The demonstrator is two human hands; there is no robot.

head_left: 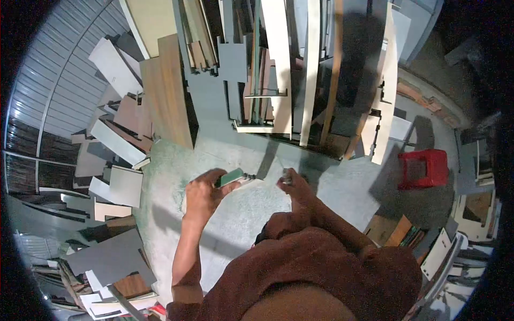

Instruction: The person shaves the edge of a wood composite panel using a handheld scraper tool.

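Observation:
My left hand is closed around a small green block-like object, gripped between thumb and fingers. A dark, ridged piece sticks out at its right end; its exact kind I cannot make out. To the right, my right hand is closed, with a small greyish thing showing at the fingers, too small to name. A thin pale line seems to rise from it. The two hands are apart, held above the grey concrete floor.
Ahead, long boards and panels stand stacked upright, with a wood-grain board leaning at their left. A red plastic stool stands on the right. Panel offcuts lie piled at the left, beside a corrugated metal wall. More scraps lie lower right.

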